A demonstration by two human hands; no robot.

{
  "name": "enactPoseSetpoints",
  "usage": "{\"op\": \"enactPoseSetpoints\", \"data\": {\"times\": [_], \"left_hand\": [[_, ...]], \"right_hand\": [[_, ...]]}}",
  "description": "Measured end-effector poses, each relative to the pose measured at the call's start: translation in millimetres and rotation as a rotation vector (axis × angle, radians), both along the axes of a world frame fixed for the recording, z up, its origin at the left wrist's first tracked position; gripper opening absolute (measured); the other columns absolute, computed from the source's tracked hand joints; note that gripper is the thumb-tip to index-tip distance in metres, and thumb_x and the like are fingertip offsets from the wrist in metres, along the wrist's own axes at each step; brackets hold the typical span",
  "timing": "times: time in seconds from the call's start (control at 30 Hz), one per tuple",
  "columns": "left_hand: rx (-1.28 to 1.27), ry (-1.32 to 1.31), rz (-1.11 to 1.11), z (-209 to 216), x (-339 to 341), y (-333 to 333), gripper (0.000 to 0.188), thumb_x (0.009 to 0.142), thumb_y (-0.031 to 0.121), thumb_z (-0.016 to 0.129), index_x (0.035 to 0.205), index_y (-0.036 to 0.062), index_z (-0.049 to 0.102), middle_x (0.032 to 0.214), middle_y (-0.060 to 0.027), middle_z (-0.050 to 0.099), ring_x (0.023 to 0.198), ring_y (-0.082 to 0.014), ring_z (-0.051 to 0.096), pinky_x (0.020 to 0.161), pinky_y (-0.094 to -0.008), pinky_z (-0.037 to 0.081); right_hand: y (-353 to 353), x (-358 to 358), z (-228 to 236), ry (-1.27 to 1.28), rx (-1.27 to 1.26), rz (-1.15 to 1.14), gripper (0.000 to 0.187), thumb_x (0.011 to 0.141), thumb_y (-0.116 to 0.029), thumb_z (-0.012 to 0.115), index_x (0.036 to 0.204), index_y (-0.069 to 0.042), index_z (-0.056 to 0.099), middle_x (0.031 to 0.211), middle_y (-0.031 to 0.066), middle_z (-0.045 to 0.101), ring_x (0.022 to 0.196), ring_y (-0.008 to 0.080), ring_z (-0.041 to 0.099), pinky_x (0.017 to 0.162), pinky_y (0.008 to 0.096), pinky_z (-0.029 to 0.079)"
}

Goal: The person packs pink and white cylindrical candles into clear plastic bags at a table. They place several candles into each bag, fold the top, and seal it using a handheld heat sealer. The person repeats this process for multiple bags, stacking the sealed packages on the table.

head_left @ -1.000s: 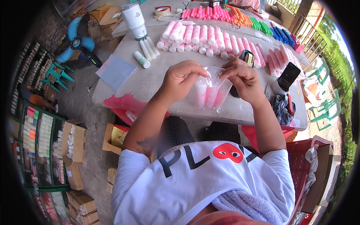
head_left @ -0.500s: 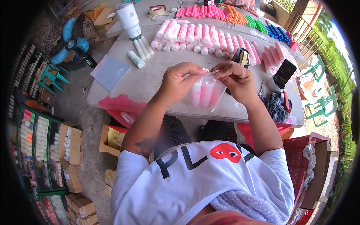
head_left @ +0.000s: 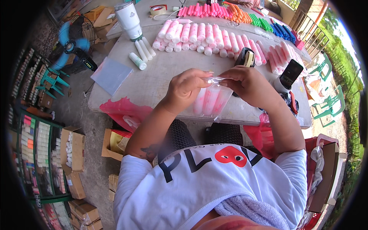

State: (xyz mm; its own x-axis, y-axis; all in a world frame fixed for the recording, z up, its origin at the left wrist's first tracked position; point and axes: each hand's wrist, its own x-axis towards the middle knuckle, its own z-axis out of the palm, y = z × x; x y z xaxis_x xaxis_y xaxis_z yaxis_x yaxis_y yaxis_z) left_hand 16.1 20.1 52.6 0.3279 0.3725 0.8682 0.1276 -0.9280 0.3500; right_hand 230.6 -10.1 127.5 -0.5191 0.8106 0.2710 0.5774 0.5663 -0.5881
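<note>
A clear plastic bag (head_left: 211, 100) with three pink tubes inside hangs upright over the grey table (head_left: 161, 73). My left hand (head_left: 187, 88) pinches the bag's top edge on the left side. My right hand (head_left: 249, 85) pinches the same top edge on the right side. Both sets of fingertips meet at the bag's mouth. Behind my hands lie rows of pink tubes (head_left: 207, 36) on the table.
A black tape dispenser (head_left: 246, 58) sits just beyond my right hand, a dark phone (head_left: 290, 73) to its right. White tubes (head_left: 142, 51), a white tumbler (head_left: 128, 20) and flat clear bags (head_left: 112, 73) lie left. Orange, green and blue tubes (head_left: 264, 21) line the far edge. Cardboard boxes (head_left: 73, 149) stand on the floor.
The bag with its pink tubes stays between both hands. My fingers have drawn closer together along its top edge.
</note>
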Motion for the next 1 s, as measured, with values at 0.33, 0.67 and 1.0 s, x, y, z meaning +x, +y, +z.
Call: {"op": "enactPoseSetpoints", "data": {"times": [0.33,0.67,1.0], "left_hand": [[-0.389,0.089,-0.121,33,-10,-1,0.021,0.082,-0.003,0.061,0.101,0.0027,0.067,0.095,-0.0149,0.068,0.092,-0.0282,0.066,0.083,-0.0329,0.051],[-0.039,0.366,0.218,31,0,-7,0.012,0.077,0.002,0.068,0.089,0.0045,0.068,0.082,-0.0111,0.067,0.073,-0.0278,0.065,0.065,-0.0353,0.052],[0.182,0.471,0.143,31,-14,2,0.029,0.074,-0.003,0.062,0.101,0.004,0.068,0.097,-0.0115,0.068,0.087,-0.0275,0.066,0.076,-0.0354,0.054]], "right_hand": [[9,-1,-20,-0.037,0.566,0.026,0.018,0.073,0.0,0.067,0.091,-0.003,0.065,0.086,0.0099,0.064,0.083,0.0277,0.061,0.075,0.0368,0.051],[-2,-6,-13,-0.051,0.438,-0.08,0.02,0.073,-0.001,0.065,0.093,-0.002,0.061,0.089,0.0108,0.062,0.089,0.0285,0.06,0.079,0.0353,0.05],[-5,9,-21,-0.441,0.785,0.056,0.024,0.075,-0.008,0.058,0.098,-0.001,0.061,0.085,0.0063,0.058,0.088,0.0231,0.059,0.08,0.0336,0.05]]}}
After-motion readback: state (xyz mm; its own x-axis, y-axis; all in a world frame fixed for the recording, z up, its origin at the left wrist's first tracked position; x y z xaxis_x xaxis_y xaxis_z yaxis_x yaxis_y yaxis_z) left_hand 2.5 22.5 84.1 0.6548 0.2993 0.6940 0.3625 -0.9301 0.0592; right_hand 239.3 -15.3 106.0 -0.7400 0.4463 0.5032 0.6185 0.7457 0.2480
